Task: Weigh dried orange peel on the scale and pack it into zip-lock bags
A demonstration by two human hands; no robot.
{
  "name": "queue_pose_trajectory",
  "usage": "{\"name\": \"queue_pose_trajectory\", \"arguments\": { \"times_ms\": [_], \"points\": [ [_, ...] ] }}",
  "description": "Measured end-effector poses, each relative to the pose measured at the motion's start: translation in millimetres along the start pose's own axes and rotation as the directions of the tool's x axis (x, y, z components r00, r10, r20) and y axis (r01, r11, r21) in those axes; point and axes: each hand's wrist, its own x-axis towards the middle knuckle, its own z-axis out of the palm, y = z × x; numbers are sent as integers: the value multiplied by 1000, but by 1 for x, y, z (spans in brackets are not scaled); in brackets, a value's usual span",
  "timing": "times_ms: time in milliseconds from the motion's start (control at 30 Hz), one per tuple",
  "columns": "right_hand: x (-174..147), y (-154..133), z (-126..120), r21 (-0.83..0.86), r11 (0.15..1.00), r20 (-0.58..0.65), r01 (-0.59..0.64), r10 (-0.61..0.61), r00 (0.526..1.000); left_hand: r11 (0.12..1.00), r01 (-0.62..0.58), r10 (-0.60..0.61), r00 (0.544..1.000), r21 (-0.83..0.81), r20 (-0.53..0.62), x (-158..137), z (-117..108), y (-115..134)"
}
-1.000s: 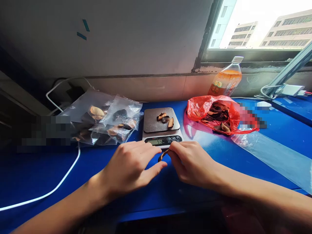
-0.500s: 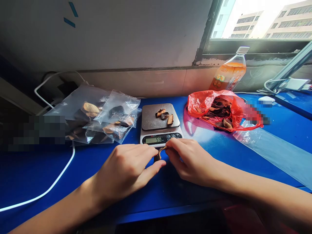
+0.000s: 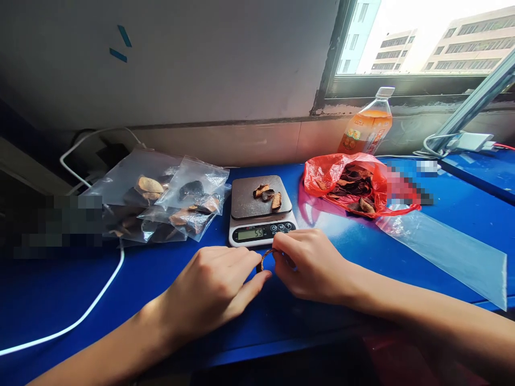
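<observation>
Just in front of the flat, metal-topped scale [image 3: 250, 209], a thin, curved, dark brown strip [image 3: 263, 261] spans both grips: the left hand [image 3: 219, 283] clamps its lower end between thumb and fingers, while the right hand [image 3: 311, 266] pinches its upper end. On the scale lie rough, curled pieces [image 3: 276, 201]. Right of the scale, a crinkled red plastic bag [image 3: 316, 174] holds dark, shrivelled slices [image 3: 358, 181]; left of it, smooth clear bags [image 3: 204, 175] contain chunkier bits [image 3: 149, 187].
</observation>
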Motion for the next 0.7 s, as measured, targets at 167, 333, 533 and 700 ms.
{"name": "queue_pose_trajectory", "arguments": {
  "times_ms": [167, 333, 533, 700],
  "points": [
    [3, -1, -4, 38, 996, -16, 75, -74, 997, 995, 29, -21, 997, 95, -78, 4, -6, -7],
    [15, 25, -41, -109, 988, -422, 108, -145, 895, 941, 245, -190, 954, 234, -232, 11, -10, -41],
    [6, 106, -101, -56, 901, -761, -430, 240, 603, 785, 499, -467, 866, 366, -178, 28, 3, -82],
    [-1, 141, -108, 33, 822, -654, -568, 447, 610, 796, 495, -480, 867, 348, -134, 41, 11, -87]
  ]
}}
